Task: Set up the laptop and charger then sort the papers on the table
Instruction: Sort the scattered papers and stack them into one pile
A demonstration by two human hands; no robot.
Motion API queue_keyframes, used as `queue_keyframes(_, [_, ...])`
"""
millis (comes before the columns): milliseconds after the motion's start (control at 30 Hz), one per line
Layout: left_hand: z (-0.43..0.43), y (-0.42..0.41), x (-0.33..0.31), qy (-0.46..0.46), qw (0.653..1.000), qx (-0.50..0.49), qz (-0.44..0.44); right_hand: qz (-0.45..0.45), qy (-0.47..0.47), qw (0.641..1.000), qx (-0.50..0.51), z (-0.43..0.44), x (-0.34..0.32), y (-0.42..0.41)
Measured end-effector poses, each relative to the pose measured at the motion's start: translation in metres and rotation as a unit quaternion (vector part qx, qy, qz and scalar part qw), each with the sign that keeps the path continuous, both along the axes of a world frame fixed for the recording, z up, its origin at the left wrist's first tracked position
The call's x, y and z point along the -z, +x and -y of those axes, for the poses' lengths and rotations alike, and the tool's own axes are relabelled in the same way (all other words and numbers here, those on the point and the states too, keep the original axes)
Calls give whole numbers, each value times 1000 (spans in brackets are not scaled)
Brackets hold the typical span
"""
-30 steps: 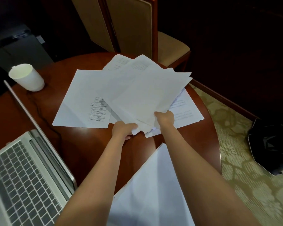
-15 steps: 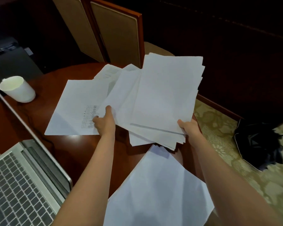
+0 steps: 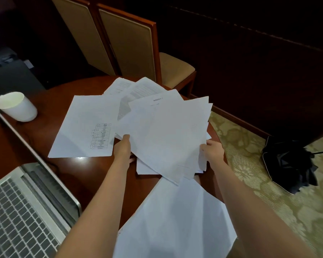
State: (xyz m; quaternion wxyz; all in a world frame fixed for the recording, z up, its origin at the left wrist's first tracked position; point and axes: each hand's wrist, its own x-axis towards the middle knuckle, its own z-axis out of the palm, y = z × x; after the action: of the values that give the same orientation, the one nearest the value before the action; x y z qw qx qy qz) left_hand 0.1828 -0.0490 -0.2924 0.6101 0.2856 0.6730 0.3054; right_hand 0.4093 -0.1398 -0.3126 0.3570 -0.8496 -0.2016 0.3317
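Your left hand [image 3: 122, 150] pinches the left edge of the loose stack of papers [image 3: 166, 135], thumb on top and fingers underneath. Your right hand [image 3: 213, 154] grips the stack's right edge, thumb over the top sheet. The stack is fanned and uneven, held over the right side of the table [image 3: 93, 175], close to its right edge. Just left of it, a sheet with a printed grid [image 3: 84, 127] lies flat on the wood, and two printed sheets [image 3: 138, 88] show from under the stack toward the far edge. A large blank sheet [image 3: 175, 220] hangs over the near edge between your forearms. The open laptop [image 3: 26, 211] sits at the near left edge, with a white cup [image 3: 17, 107] by the left edge behind it. A chair [image 3: 131, 45] stands beyond the far edge.
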Motion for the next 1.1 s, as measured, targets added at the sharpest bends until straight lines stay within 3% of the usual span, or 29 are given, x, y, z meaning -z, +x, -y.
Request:
queue_keyframes(100, [-2, -10, 2, 51, 975, 74, -203, 34, 0, 999, 43, 1, 0, -3])
queue_keyframes(200, [8, -12, -2, 92, 945, 152, -274, 26, -6, 997, 75, 3, 1, 0])
queue_keyframes(367, [20, -9, -3, 87, 921, 284, -251, -20, -22, 994, 101, 8, -8, 1])
queue_keyframes(467, [31, 6, -10, 39, 933, 322, -156, -63, -24, 994, 83, 10, -5, 0])
queue_keyframes(567, [37, 15, -19, -55, 949, 309, 4, -93, -36, 992, 77, 13, -4, 1])
queue_keyframes(600, [37, 15, -19, -58, 949, 310, 8, -82, -42, 994, 66, 14, -7, 1])
queue_keyframes(667, [30, 10, -11, -37, 965, 251, -66, -47, -46, 996, 57, 14, -10, 5])
queue_keyframes(733, [23, 4, -4, -21, 984, 98, -148, -38, -58, 997, 43, 14, -8, 10])
queue_keyframes(767, [22, 1, -4, -37, 990, 7, -133, -40, -64, 997, 31, 13, -7, 12])
queue_keyframes(833, [17, -1, -3, -61, 991, -112, -32, -43, -83, 996, 12, 13, -5, 14])
queue_keyframes(933, [11, 1, 4, -52, 983, -154, 81, -20, -146, 989, -19, 11, -5, 12])
queue_keyframes(1000, [12, 5, 5, -13, 989, -147, 19, 1, -167, 984, -55, 13, -7, 11])
queue_keyframes(1100, [14, 6, 9, 104, 984, -95, -113, 47, -115, 990, -73, 18, -6, 14])
